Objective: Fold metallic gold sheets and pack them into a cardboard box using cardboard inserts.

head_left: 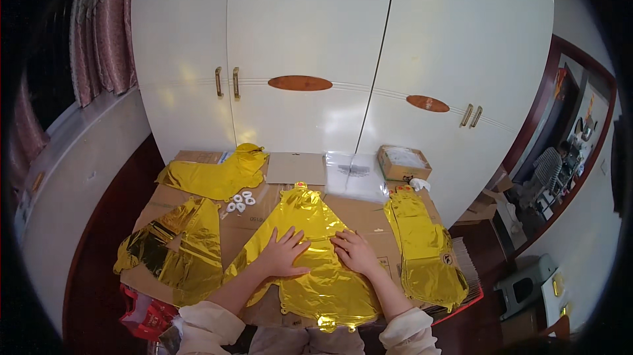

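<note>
A flat gold foil balloon (320, 282), wide at my end and narrowing away from me, lies in front of me on the cardboard-covered table (254, 224). My left hand (285, 253) rests on its left half, palm down with fingers spread. On its right half lies my right hand (355, 252), palm down with the fingers slightly bent and apart. Neither hand grips anything. More flat gold foil pieces surround it: one at the left (198, 243), one at the far left (217, 175) and one along the right side (425, 249).
Several small white rings (240, 202) lie beyond my left hand. Along the back sit a grey-brown card (296, 168), clear plastic bags (356, 173) and a small open box (404, 162). A white wardrobe (310, 32) stands behind. A red bag (146, 315) hangs by the left corner.
</note>
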The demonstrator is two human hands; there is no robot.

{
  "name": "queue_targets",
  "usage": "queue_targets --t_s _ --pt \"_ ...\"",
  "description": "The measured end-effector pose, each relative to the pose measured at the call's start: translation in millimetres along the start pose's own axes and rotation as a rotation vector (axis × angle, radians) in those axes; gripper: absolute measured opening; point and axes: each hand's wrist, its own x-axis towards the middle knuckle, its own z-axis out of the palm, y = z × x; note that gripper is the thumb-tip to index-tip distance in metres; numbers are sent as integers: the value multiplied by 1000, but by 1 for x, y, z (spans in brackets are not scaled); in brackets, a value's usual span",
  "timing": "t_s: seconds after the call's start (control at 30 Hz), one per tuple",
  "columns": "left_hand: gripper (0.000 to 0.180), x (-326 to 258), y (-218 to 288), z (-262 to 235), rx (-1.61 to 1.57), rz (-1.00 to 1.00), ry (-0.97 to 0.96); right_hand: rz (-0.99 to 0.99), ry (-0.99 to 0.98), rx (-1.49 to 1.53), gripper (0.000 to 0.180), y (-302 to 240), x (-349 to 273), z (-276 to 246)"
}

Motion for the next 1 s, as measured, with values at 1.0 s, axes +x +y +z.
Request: queue_targets --t_s 1.0 --pt "80 -4 5 3 -26 37 43 108 21 -160 32 -11 6 8"
